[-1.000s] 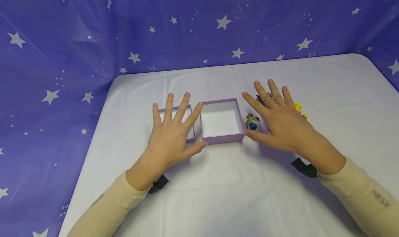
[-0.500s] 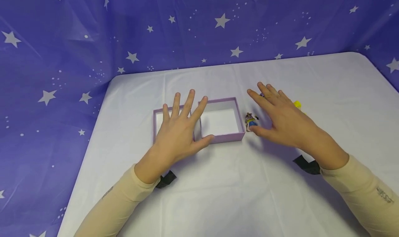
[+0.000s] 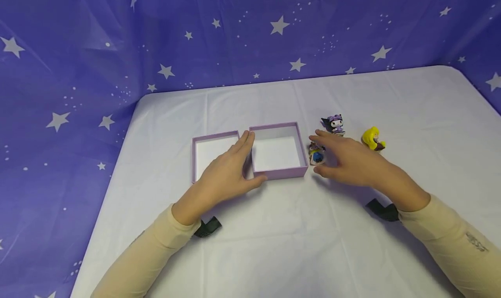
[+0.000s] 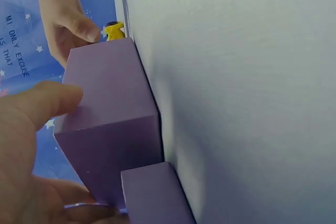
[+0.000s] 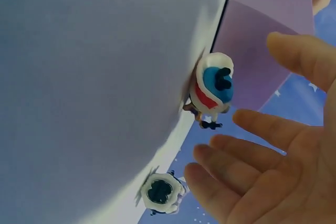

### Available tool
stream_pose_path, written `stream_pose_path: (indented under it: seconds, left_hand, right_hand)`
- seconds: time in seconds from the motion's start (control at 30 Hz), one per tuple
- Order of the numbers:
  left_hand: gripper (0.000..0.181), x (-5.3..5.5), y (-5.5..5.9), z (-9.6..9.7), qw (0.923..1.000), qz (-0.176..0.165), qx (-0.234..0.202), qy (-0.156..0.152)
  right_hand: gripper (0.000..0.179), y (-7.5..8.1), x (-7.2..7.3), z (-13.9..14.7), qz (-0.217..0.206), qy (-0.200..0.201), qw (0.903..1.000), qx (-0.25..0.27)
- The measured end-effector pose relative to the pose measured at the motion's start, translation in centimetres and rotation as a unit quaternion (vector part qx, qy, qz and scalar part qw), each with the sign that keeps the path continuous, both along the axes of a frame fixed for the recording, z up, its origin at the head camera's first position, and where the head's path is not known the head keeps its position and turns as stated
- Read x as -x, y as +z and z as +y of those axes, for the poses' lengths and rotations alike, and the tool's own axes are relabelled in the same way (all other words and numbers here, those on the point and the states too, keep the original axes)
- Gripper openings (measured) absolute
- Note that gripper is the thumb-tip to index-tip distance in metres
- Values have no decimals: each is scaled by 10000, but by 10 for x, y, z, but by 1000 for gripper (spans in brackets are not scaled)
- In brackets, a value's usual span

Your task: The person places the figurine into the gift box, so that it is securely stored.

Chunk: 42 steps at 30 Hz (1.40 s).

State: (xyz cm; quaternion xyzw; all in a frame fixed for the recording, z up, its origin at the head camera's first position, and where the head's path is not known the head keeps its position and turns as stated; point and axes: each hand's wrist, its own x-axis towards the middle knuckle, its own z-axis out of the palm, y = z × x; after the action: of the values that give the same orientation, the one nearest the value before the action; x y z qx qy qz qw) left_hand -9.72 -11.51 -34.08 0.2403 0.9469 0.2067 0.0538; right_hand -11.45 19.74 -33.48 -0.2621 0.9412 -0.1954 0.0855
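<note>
My left hand (image 3: 225,176) holds the left side of an open purple box (image 3: 287,173), thumb at the front wall and fingers by the far left corner. In the left wrist view its thumb (image 4: 63,99) lies over the purple wall. My right hand (image 3: 348,159) hovers around a small figurine (image 3: 317,157) with a blue and white body, just right of the box. In the right wrist view a gap shows between the fingers and this figurine (image 5: 215,82), which appears bottom-on. The left hand partly hides a shallower purple lid (image 3: 193,161).
Behind the right hand stands a black and purple figurine (image 3: 333,123). Farther right is a yellow-haired figurine (image 3: 372,138). A white cloth covers the table (image 3: 274,246), and a blue star-patterned curtain (image 3: 235,37) hangs behind it.
Both hands were spread flat above the table. The left has lowered onto the box with fingers drawn together. The right has come down, narrowing its fingers near the blue figurine.
</note>
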Motion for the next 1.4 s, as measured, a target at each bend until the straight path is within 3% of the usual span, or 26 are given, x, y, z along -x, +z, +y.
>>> stream_pose_path:
  seconds: [0.3,0.57,1.03,1.4]
  left_hand:
    - [102,3,-4,-2,9982,-49,-513,-307]
    - [102,3,-5,-2,9982,-36,-535,-282]
    - [102,4,-7,-2,9980,-17,-551,-299]
    - [102,3,-8,-2,9980,4,-568,-291]
  right_hand:
    - [58,-4,1,-2,139,157,9996,-161]
    - [43,-3,5,-1,314,204,9993,42]
    - [33,-4,7,2,611,195,9977,239]
    - [33,10,9,-2,1554,253,9830,941]
